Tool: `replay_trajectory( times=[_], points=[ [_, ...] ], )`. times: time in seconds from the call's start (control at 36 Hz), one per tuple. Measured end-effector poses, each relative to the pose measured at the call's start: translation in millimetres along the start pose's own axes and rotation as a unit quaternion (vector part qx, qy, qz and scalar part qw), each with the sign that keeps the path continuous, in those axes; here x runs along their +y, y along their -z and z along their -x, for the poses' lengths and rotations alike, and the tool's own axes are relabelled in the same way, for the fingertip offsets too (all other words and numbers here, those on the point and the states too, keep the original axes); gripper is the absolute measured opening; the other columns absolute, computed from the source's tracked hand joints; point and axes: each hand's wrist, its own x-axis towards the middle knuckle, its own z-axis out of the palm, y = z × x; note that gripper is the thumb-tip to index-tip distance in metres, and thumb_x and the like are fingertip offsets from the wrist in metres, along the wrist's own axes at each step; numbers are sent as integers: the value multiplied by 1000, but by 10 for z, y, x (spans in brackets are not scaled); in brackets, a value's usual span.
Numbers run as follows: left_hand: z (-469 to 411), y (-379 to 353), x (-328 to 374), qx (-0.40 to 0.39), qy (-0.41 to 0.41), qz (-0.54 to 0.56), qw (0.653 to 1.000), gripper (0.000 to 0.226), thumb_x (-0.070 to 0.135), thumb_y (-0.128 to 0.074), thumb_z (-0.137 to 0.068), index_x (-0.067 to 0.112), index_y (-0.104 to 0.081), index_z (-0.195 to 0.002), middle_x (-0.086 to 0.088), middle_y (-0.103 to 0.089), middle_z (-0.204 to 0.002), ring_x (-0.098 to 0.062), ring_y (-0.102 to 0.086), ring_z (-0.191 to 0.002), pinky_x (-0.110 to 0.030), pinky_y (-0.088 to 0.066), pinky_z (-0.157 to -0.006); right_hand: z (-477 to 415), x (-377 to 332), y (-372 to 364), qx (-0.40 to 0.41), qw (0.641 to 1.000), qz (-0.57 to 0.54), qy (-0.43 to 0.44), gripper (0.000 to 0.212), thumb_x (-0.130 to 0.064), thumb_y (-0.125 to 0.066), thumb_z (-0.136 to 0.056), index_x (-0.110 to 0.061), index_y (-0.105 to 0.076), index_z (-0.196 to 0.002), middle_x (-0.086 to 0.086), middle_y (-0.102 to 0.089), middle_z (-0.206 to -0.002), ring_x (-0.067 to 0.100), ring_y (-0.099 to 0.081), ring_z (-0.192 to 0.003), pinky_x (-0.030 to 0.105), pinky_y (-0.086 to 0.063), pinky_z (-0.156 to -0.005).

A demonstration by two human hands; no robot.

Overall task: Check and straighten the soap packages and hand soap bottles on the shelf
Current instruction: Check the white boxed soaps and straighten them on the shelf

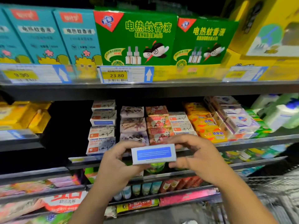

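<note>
I hold a white soap box with a blue panel facing me, in front of the soap shelf. My left hand grips its left end and my right hand grips its right end. Behind it stand stacks of goat soap boxes, purple and pink soap packs, orange sulfur soap packs and white soap bars. White hand soap bottles with blue tops stand at the far right of the same shelf.
Green mosquito liquid boxes and teal boxes fill the upper shelf above price tags. Yellow packs sit at left. Lower shelves hold tubes and packets. A dark gap lies left of the goat soap stack.
</note>
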Motion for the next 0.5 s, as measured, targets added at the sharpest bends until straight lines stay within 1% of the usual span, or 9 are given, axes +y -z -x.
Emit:
replay_trajectory(
  times=[0.08, 0.14, 0.19, 0.25, 0.28, 0.36, 0.42, 0.47, 0.5],
  points=[
    [-29, 30, 77, 4, 10, 60, 998, 48, 41, -88, -52, 46, -69, -97, 7, -73, -103, -16, -69, -99, -45, -58, -79, 1, 23, -63, 15, 994, -111, -3, 46, -25, -89, -58, -35, -74, -100, 3, -74, -107, 23, -69, -103, 34, -57, -87],
    [-50, 30, 107, 12, 33, 96, 995, 51, 39, -89, -49, 41, -70, -96, 3, -72, -104, -17, -69, -96, -40, -60, -70, -36, 28, -106, 24, 986, -164, -17, 50, -28, -91, -56, -25, -73, -104, 10, -73, -104, 23, -70, -98, 30, -58, -81],
    [-77, 14, 116, 21, 60, 129, 990, 52, 35, -89, -49, 28, -69, -97, 1, -73, -101, -19, -71, -89, -33, -59, -62, -87, 31, -131, 15, 981, -188, -43, 57, -29, -89, -60, -16, -68, -112, 12, -74, -103, 22, -71, -96, 29, -58, -77],
    [-117, -14, 150, 29, 96, 147, 984, 50, 29, -91, -57, 14, -63, -96, -2, -73, -90, -22, -71, -82, -29, -57, -58, -149, 29, -163, 3, 978, -191, -84, 55, -31, -83, -69, -16, -66, -118, 14, -74, -103, 24, -70, -93, 30, -56, -76],
    [-137, -32, 165, 29, 120, 156, 980, 46, 26, -91, -65, 10, -61, -96, -3, -73, -87, -24, -72, -81, -28, -57, -58, -175, 32, -179, 2, 978, -180, -107, 55, -36, -81, -71, -16, -65, -120, 20, -71, -102, 27, -68, -87, 28, -55, -73],
    [-183, -63, 208, 15, 221, 150, 964, 24, 29, -71, -86, 12, -61, -100, -5, -75, -83, -26, -72, -77, -31, -51, -56, -242, 58, -232, -1, 968, -179, -178, 48, -47, -75, -77, -12, -71, -110, 40, -60, -95, 29, -53, -62, 24, -46, -54],
    [-199, -48, 160, 3, 295, 125, 947, 27, 38, -64, -91, 13, -64, -102, -13, -71, -75, -34, -62, -68, -31, -42, -52, -271, 51, -257, -6, 954, -189, -232, 43, -44, -73, -85, -4, -72, -102, 31, -59, -72, 23, -49, -47, 23, -38, -40],
    [-210, -33, 118, -20, 350, 119, 929, 31, 40, -58, -93, 10, -65, -95, -15, -61, -64, -26, -46, -58, -25, -26, -46, -278, 64, -280, -32, 943, -173, -282, 41, -39, -66, -92, 1, -70, -102, 14, -56, -56, 17, -47, -37, 22, -28, -33],
    [-210, -29, 109, -30, 364, 110, 924, 30, 39, -56, -94, 10, -65, -89, -13, -59, -61, -22, -44, -53, -24, -22, -46, -279, 72, -294, -49, 938, -163, -301, 39, -37, -63, -93, 1, -70, -101, 11, -56, -53, 15, -47, -35, 21, -26, -33]
  ],
)
